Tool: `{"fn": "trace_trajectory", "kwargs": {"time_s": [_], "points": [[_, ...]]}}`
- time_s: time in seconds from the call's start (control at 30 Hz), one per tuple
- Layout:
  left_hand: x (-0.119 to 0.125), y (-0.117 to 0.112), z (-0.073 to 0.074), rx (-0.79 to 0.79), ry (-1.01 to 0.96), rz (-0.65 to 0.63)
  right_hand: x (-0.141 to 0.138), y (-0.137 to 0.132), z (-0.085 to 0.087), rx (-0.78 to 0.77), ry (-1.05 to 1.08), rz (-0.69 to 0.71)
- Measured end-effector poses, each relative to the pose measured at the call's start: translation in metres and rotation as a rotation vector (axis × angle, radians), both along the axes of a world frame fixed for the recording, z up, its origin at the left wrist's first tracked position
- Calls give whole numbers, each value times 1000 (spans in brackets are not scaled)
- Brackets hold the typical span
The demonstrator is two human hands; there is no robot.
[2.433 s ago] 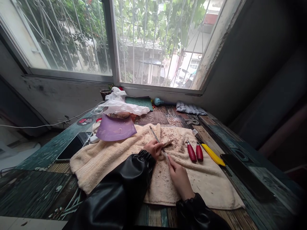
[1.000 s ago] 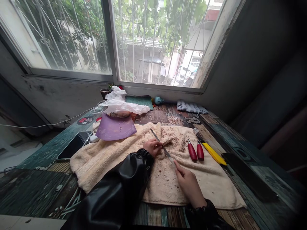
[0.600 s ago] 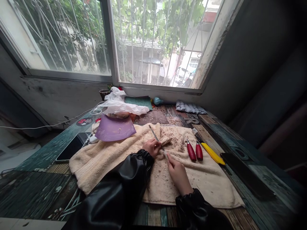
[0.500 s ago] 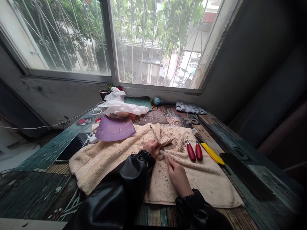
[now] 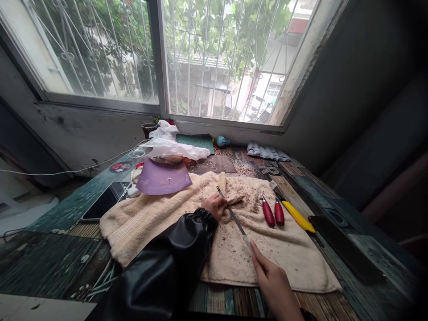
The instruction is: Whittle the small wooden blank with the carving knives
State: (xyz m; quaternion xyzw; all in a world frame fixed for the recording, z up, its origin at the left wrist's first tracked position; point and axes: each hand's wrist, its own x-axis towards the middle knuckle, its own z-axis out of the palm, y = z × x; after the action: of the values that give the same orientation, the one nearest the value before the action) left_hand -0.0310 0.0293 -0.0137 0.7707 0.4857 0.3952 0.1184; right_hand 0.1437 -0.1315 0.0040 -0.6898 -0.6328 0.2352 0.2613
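My left hand [image 5: 215,206] is closed on a small piece of wood [image 5: 236,200] over the towel, and its far end sticks out to the right. In my right hand [image 5: 272,274] is the pale handle of a long, thin metal file [image 5: 238,223]. The file's blade slants up and left, crossing against the wood beside my left fingers. Beneath both lies a beige towel [image 5: 180,223] sprinkled with brown shavings. Two red-handled carving tools [image 5: 268,213] rest on the towel to the right.
A yellow-handled tool [image 5: 297,216] lies at the towel's right edge, near a long dark bar [image 5: 346,249]. A purple sheet [image 5: 163,178], a phone [image 5: 105,200] and a white plastic bag [image 5: 177,147] are on the left. A grey padded item [image 5: 267,151] sits by the window.
My right hand has drawn the file back toward me and to the right, so more of its blade shows on the near side of the wood. My left hand stays on the wood.
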Motion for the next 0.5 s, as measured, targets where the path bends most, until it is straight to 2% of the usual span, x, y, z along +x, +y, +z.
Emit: {"fn": "trace_trajectory", "kwargs": {"time_s": [0.2, 0.5], "points": [[-2, 6, -5, -5, -90, -82, -6, 14, 2, 7, -61, 13], [-3, 5, -1, -30, -98, -98, -37, 71, 8, 26, -124, 57]]}}
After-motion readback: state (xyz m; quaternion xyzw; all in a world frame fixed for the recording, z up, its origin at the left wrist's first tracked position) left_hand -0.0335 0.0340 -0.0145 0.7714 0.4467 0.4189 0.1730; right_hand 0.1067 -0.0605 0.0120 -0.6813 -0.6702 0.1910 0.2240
